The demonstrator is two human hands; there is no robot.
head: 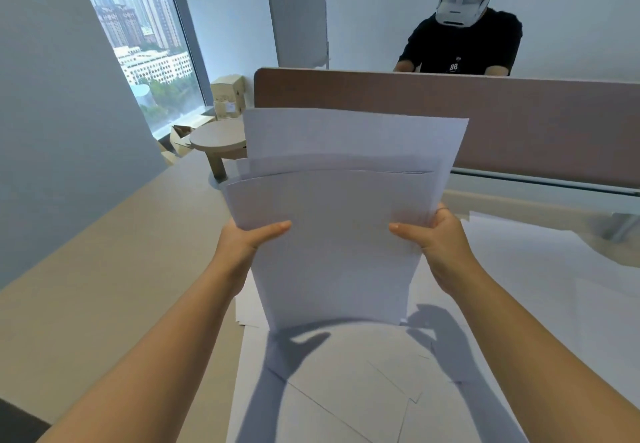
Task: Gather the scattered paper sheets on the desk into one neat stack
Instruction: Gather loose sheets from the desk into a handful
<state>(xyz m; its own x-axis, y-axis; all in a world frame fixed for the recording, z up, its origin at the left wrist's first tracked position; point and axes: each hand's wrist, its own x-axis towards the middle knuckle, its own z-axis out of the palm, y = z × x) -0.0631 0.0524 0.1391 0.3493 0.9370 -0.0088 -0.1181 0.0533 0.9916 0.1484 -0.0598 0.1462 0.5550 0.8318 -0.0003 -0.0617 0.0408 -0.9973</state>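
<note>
Presently both hands, left hand (249,238) and right hand (440,245), grip an upright sheaf of paper (336,220), thumbs in front; its lower edge apparently touches loose sheets (346,390) on the desk (104,286).

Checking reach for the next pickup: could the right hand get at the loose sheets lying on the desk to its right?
Probably not yet: the right hand grips the held stack. The loose sheets lie uncovered beside it.
</note>
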